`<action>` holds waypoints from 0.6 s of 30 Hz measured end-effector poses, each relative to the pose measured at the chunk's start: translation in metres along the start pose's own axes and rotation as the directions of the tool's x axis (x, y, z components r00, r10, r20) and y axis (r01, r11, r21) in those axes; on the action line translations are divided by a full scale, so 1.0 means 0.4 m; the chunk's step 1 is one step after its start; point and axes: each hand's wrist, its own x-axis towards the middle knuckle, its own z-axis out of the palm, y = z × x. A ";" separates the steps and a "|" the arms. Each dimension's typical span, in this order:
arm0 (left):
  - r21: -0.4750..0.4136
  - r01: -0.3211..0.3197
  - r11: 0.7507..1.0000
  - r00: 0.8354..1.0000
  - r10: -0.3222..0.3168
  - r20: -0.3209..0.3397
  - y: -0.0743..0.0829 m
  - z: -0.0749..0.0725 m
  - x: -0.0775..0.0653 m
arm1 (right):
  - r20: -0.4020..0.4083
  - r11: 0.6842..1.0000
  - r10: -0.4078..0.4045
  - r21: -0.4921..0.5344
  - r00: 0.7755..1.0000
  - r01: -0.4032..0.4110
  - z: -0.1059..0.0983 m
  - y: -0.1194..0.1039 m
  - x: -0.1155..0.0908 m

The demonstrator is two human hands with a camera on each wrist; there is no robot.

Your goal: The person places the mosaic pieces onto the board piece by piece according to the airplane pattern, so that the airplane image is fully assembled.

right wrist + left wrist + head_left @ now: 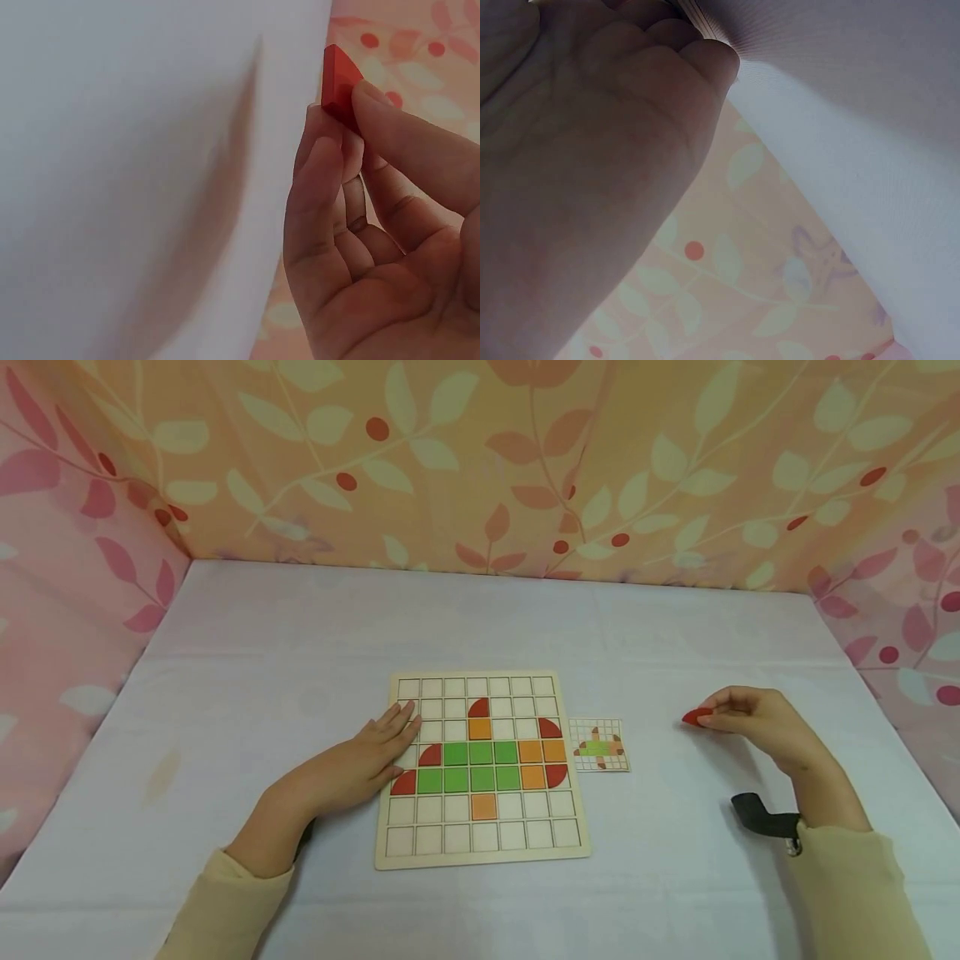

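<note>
A square grid board [420, 853] lies on the table, bearing green and orange squares and red quarter-circle pieces. The left hand [367, 756] rests on its left edge, fingers stretched over the outer cells. In the left wrist view the palm of the left hand [592, 150] fills the left side. Right of the board, the right hand [761, 727] pinches a red quarter-circle piece [697, 717] between thumb and fingers. The right wrist view shows the red piece [341, 86] at the fingertips, its thick edge visible. A small pattern card [600, 745] lies against the board's right side.
A white cloth covers the table [300, 627]. Patterned fabric [480, 460] with leaves and red dots stands behind it and along both sides. A black wrist device [761, 817] sticks out by the right sleeve. A faint brownish stain [162, 774] marks the cloth at left.
</note>
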 end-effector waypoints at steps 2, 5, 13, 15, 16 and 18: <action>-0.001 0.000 1.000 1.000 0.000 -0.001 0.001 0.000 0.000 | 0.010 1.000 -0.009 -0.010 1.000 0.009 0.006 -0.015 0.000; 0.000 0.001 1.000 1.000 -0.001 -0.001 0.001 0.000 0.000 | 0.028 1.000 -0.015 -0.022 1.000 0.015 0.014 -0.039 -0.002; -0.002 0.009 1.000 1.000 -0.009 0.006 0.001 -0.002 0.000 | 0.065 0.999 -0.053 -0.005 0.996 0.053 0.037 -0.098 -0.013; -0.005 0.012 1.000 1.000 -0.012 0.008 0.001 -0.002 -0.001 | 0.071 0.997 -0.077 -0.003 0.994 0.077 0.044 -0.110 -0.015; -0.006 0.013 1.000 1.000 -0.013 0.009 0.001 -0.002 -0.001 | 0.074 0.996 -0.089 -0.003 0.993 0.089 0.048 -0.116 -0.017; -0.007 0.015 1.000 1.000 -0.015 0.011 0.001 -0.002 0.000 | 0.082 0.994 -0.109 0.001 0.991 0.109 0.056 -0.126 -0.018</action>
